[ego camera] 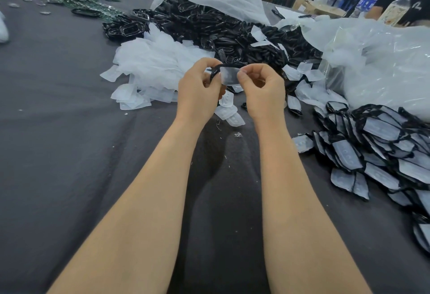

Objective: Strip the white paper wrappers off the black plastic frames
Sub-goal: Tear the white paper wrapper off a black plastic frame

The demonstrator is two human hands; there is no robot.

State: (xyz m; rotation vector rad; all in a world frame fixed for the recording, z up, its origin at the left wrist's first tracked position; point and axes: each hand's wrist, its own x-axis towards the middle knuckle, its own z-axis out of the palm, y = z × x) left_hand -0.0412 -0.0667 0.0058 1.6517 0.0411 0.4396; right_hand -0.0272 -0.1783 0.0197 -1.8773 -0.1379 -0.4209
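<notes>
A black frame (215, 72) with a white wrapper (229, 75) on it is held up over the gray tabletop (69, 130). The left hand (200, 91) pinches the frame, and the right hand (263, 89) pinches the wrapper's edge. Behind lie a pile of bare frames (209, 28) and loose wrappers (149, 70), and wrapped frames (381, 149) sit to the right.

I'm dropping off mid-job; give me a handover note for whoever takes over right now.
Left hand grips a black frame; right hand pinches its white wrapper, not yet off.
Stripped frames are heaped ahead, discarded wrappers ahead-left.
Wrapped frames lie piled at right on the grey cloth.
Done: many stripped. Left: this one, then the right pile.
</notes>
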